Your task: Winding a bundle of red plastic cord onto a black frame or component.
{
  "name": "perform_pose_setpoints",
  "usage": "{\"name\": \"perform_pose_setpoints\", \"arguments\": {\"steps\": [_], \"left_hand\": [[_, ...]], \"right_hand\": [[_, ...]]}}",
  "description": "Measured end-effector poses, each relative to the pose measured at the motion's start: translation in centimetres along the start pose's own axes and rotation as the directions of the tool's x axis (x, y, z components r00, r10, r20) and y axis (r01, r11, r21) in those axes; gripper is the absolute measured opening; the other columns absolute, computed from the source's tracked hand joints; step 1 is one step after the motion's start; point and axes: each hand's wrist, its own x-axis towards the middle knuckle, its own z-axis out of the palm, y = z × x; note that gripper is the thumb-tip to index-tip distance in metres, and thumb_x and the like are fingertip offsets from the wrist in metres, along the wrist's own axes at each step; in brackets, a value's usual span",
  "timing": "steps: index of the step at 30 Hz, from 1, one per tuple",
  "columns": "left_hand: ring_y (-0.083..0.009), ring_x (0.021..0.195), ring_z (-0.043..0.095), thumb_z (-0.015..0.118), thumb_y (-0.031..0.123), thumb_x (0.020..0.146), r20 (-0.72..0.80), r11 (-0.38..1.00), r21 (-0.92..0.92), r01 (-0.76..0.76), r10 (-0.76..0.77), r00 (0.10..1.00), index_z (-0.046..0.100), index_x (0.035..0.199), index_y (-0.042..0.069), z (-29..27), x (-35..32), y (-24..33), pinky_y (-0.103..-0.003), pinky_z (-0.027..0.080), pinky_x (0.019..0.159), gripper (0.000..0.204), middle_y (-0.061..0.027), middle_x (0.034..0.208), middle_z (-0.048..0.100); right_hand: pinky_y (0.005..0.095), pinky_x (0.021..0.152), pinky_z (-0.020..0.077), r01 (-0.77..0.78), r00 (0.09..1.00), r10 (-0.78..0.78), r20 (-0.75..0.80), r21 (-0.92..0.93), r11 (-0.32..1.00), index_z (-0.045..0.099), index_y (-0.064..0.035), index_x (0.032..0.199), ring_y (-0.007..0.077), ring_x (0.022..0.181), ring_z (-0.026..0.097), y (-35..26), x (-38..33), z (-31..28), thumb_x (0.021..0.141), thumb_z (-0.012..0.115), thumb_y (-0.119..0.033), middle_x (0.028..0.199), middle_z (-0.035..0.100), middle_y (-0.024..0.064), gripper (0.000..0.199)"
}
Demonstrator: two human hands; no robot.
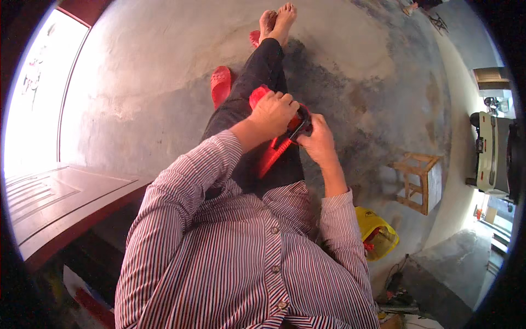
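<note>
My left hand (272,114) is closed over the top of a red strip of material (269,159) that lies along my lap. My right hand (317,141) grips it from the right side, where a dark, curved part (303,124) shows between the two hands. A red bunched end (257,95) pokes out beyond my left hand. My legs in black trousers (263,66) stretch out over the concrete floor, bare feet (278,22) at the far end. What exactly the dark part is cannot be made out.
Two red slippers lie by my legs, one (220,85) to the left, one (255,37) near my feet. A wooden stool (419,181) lies on its side at right. A yellow bag (378,233) sits near my right elbow. A dark door panel (60,197) is at left.
</note>
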Motion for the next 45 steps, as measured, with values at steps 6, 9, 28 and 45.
{"name": "perform_pose_setpoints", "arguments": {"steps": [6,9,28,45], "left_hand": [[-0.0355,0.104,0.055,0.064,0.004,0.069,-0.288,0.888,-0.456,0.058,-0.209,0.935,0.052,0.112,0.001,2.6,-1.9,0.1,-0.041,0.046,0.090,0.044,-0.0160,0.100,0.059],[-0.0315,0.098,0.058,0.063,0.004,0.072,-0.198,0.714,-0.648,0.265,-0.494,0.847,0.043,0.124,0.001,3.2,-2.9,0.1,-0.039,0.047,0.085,0.056,-0.0168,0.093,0.057],[-0.0273,0.085,0.061,0.058,0.003,0.076,-0.234,0.724,-0.504,0.471,-0.639,0.732,0.031,0.139,0.007,4.6,-3.0,4.0,-0.036,0.049,0.076,0.069,-0.0164,0.096,0.059],[-0.0302,0.074,0.063,0.056,0.023,0.092,0.006,0.504,-0.821,0.268,-0.462,0.887,0.058,0.095,0.000,2.7,-1.0,1.2,-0.037,0.049,0.067,0.024,-0.0168,0.079,0.062]], "right_hand": [[0.0379,0.090,0.0455,0.116,0.962,-0.108,-0.250,0.021,0.993,0.058,-0.0010,0.097,0.0295,0.106,0.057,-0.2,-1.8,-1.9,0.072,0.071,-0.008,0.112,0.059,0.0152,0.029],[0.0410,0.090,0.0449,0.172,0.944,-0.014,-0.330,0.455,0.874,0.056,-0.0025,0.093,0.0296,0.105,0.058,-2.1,-4.6,-5.2,0.075,0.069,-0.004,0.113,0.060,0.0174,0.023],[0.0269,0.039,0.0342,-0.190,0.820,-0.558,-0.127,0.860,-0.474,0.043,-0.0047,0.092,0.0109,0.048,0.044,-14.6,-12.5,-9.5,0.072,0.074,0.003,0.061,0.050,0.0057,0.038],[0.0411,0.067,0.0509,0.060,0.996,-0.059,-0.059,0.005,0.998,0.062,-0.0077,0.097,0.0333,0.076,0.064,-1.6,-1.1,0.7,0.071,0.071,-0.011,0.085,0.064,0.0109,0.028]]}}
